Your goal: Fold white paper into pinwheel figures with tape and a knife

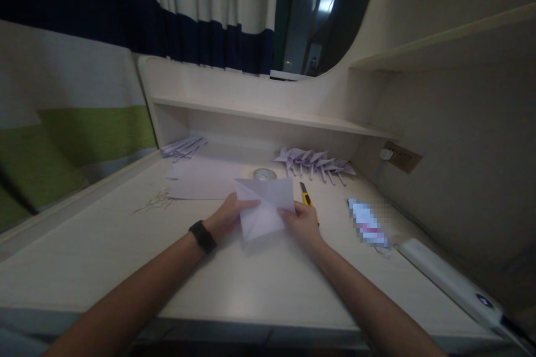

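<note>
Both hands on the paper

Pale desk (pixel 259 284) spreads under us. Our left hand (pixel 228 216) and right hand (pixel 302 224) reach forward, forearms converging, each pinching an edge of the folded paper (pixel 263 206) lying at mid-desk, beside the yellow knife (pixel 306 196).

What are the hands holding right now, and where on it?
A folded white paper sheet: left hand pinches its left edge, right hand its right edge.

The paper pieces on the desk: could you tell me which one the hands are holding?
The folded sheet between both hands; the flat sheets lie behind it, untouched.
</note>
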